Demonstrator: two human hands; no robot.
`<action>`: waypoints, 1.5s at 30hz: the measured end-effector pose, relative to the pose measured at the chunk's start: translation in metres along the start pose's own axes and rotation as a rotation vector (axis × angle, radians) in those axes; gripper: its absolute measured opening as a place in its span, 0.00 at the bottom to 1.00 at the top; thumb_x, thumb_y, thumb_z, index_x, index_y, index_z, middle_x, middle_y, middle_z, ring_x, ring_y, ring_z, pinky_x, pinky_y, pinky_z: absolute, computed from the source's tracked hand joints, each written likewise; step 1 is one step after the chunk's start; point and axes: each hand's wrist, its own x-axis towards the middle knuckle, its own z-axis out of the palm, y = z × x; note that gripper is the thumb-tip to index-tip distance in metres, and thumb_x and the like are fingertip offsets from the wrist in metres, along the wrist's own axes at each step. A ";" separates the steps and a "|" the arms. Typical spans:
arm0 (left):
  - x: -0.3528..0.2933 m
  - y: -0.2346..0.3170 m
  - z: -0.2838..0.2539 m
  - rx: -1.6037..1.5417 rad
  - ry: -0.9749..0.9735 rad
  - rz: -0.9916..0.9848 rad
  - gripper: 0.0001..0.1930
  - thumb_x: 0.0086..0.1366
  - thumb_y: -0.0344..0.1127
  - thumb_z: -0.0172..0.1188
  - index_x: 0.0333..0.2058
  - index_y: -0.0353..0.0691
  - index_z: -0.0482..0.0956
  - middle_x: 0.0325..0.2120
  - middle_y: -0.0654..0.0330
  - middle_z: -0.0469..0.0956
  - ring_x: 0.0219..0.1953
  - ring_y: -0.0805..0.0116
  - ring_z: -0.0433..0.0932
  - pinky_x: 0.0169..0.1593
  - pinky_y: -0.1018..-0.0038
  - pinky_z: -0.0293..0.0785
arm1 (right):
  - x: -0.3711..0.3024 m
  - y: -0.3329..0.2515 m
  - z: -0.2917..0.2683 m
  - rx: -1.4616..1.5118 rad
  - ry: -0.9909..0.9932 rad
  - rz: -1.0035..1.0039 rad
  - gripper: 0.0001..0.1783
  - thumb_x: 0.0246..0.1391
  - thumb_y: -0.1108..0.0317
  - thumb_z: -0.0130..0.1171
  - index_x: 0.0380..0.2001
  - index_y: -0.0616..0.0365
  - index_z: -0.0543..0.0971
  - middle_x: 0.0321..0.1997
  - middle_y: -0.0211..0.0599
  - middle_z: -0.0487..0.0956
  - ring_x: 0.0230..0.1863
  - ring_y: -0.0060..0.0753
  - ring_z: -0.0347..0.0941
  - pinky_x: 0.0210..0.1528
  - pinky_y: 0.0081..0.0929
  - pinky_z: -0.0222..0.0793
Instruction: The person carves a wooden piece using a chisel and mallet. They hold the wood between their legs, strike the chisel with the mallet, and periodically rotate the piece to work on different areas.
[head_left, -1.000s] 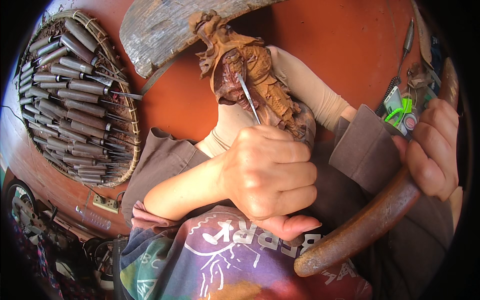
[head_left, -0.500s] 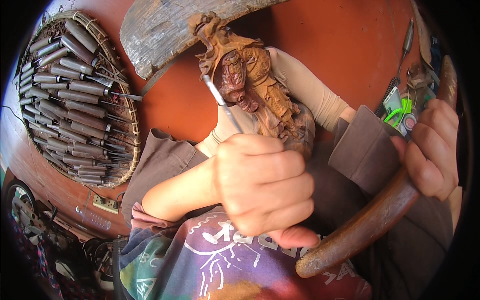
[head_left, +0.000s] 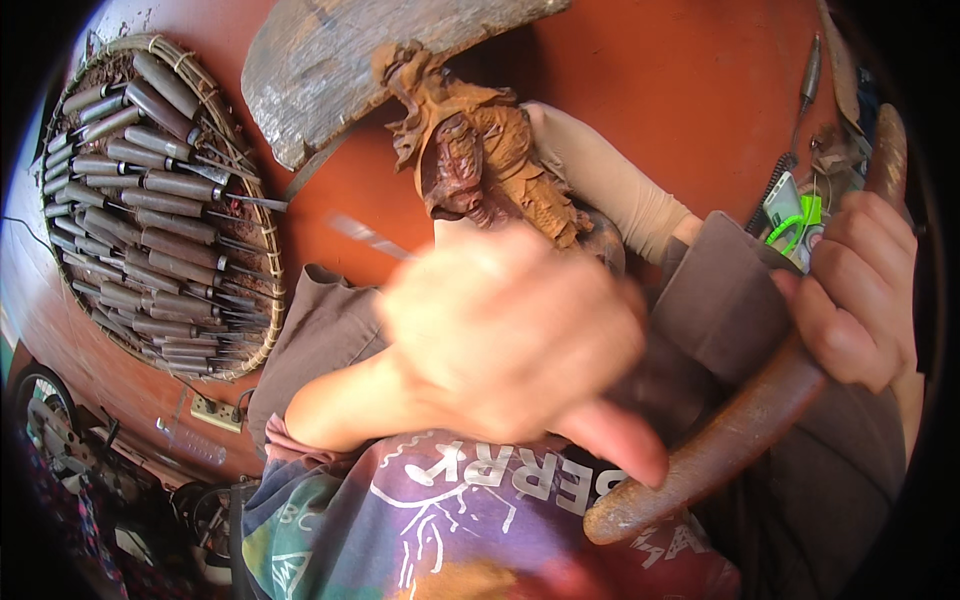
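My left hand (head_left: 515, 330), smeared by motion, is closed around a carving chisel (head_left: 368, 236). The handle is hidden in my fist, and the blurred metal blade sticks out toward the upper left, apart from the carving. My right hand (head_left: 855, 290) grips the upper part of a long, curved, dark wooden club (head_left: 735, 435), whose thick lower end lies just below my left thumb. Between my legs, a brown wood carving (head_left: 510, 140) with folds, scales and a dark red hollow leans against a weathered board. My left fist covers its lower end.
A round woven basket (head_left: 270, 325) full of chisels with dark wooden handles stands at the left on the red floor (head_left: 660, 70). The grey wooden board (head_left: 300, 90) lies at the far side. A power strip (head_left: 215, 411) sits lower left; a corded tool (head_left: 810, 75) lies far right.
The chisel blade has swung left, away from the carving it pointed at. My left hand has turned and blurred. The club has shifted slightly left and up.
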 end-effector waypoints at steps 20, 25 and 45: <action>0.038 0.006 -0.043 -1.136 0.278 -0.684 0.14 0.69 0.45 0.55 0.43 0.40 0.71 0.27 0.66 0.70 0.29 0.73 0.65 0.35 0.76 0.62 | -0.052 0.014 0.026 0.354 0.138 0.491 0.15 0.32 0.70 0.66 0.23 0.61 0.71 0.21 0.41 0.68 0.24 0.46 0.67 0.28 0.37 0.58; 0.041 0.002 -0.094 -1.277 0.527 -0.796 0.28 0.73 0.34 0.44 0.08 0.51 0.62 0.09 0.70 0.63 0.18 0.79 0.59 0.29 0.79 0.56 | -0.044 0.024 0.035 0.361 0.005 0.435 0.16 0.36 0.65 0.69 0.23 0.59 0.71 0.21 0.38 0.69 0.23 0.44 0.66 0.28 0.37 0.58; 0.008 -0.024 -0.066 -1.276 0.477 -0.587 0.23 0.69 0.39 0.50 0.11 0.49 0.66 0.08 0.70 0.66 0.11 0.78 0.66 0.21 0.82 0.54 | -0.038 0.016 0.032 0.333 -0.051 0.505 0.16 0.30 0.69 0.65 0.24 0.62 0.70 0.20 0.41 0.67 0.21 0.45 0.67 0.25 0.36 0.59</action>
